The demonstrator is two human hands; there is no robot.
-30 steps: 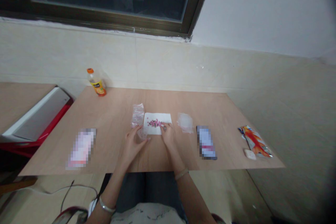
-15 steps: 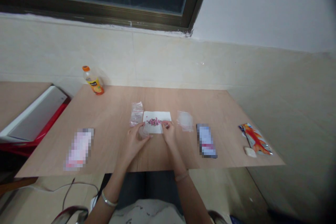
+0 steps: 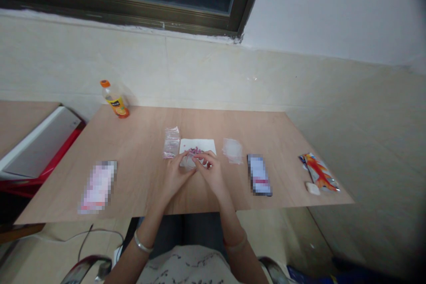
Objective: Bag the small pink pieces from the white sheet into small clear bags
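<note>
My left hand (image 3: 176,175) grips a small clear plastic bag (image 3: 188,161) between thumb and fingers, over the near edge of a white sheet (image 3: 205,144). Small pink and dark beads or similar pieces (image 3: 195,150) lie in a heap on that sheet, partly covered by my hands. My right hand (image 3: 212,172) is at the bag's mouth with thumb and fingertips pinched together. Whatever is between those fingertips is too small to make out. Left of the sheet lies a stack of clear bags (image 3: 171,142); to its right are more flat clear bags (image 3: 233,150).
A phone (image 3: 259,175) lies right of the bags, and another blurred phone-like item (image 3: 98,186) lies at the left. An orange drink bottle (image 3: 115,101) stands at the back left. At the right are an orange packet (image 3: 321,173) and a small white case (image 3: 313,188).
My right hand has moved left from the heap of pieces to the mouth of the bag in my left hand. The camera view has shifted slightly.
</note>
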